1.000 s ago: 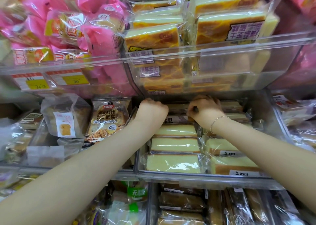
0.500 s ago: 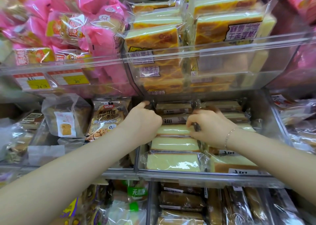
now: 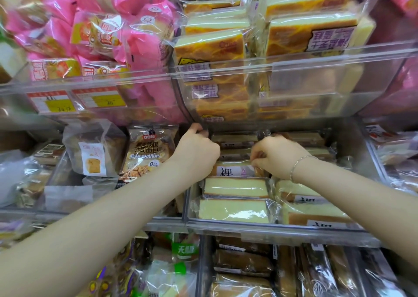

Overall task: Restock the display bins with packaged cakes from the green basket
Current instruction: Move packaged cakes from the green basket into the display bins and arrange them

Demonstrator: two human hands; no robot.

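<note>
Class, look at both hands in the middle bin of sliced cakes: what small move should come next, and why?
Probably press the labelled cake pack down flat into its row. Both the left hand and right hand pinch its ends, and it sits above the pale packs in front.

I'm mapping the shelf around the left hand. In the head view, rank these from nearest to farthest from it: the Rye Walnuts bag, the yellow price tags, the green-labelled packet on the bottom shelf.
1. Rye Walnuts bag: just left of the left hand, same shelf.
2. Yellow price tags: up and left, on the upper bin's front.
3. Green-labelled packet: below, on the bottom shelf.
</note>
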